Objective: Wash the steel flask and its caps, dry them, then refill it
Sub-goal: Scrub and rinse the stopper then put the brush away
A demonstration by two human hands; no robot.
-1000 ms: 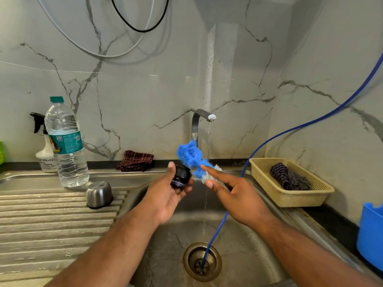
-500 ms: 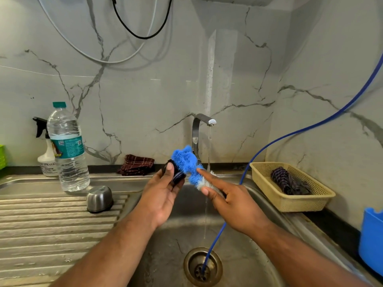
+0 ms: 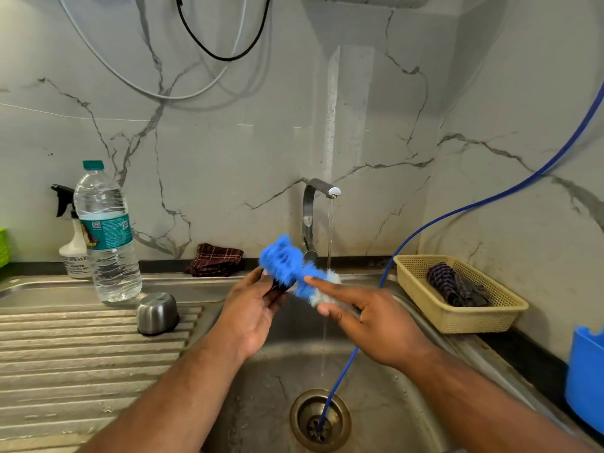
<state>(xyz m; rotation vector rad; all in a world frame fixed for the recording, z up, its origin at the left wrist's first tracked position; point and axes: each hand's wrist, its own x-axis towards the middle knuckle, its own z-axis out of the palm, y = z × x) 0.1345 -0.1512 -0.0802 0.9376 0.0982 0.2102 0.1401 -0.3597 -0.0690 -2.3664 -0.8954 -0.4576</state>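
Note:
Over the sink basin (image 3: 271, 364), my left hand (image 3: 253, 312) holds a small black inner cap (image 3: 283, 284), mostly hidden behind blue bristles. My right hand (image 3: 369, 322) grips a blue and white bottle brush (image 3: 291, 266) with its bristle head pressed against the cap. A thin stream of water falls from the steel tap (image 3: 312, 217) just right of the brush. The steel outer cap (image 3: 157, 313) sits upside down on the ribbed drainboard (image 3: 81, 354). The flask body is not in view.
A plastic water bottle (image 3: 106, 237) and a white spray bottle (image 3: 73, 253) stand at the back left. A dark checked cloth (image 3: 214, 264) lies behind the sink. A beige basket (image 3: 457, 295) with a striped cloth sits right; a blue hose (image 3: 434, 223) runs into the drain (image 3: 320, 420). A blue tub (image 3: 585, 371) stands far right.
The brush head has shifted left across the cap, now covering most of it. Both hands have stayed over the basin; the camera view has tilted slightly.

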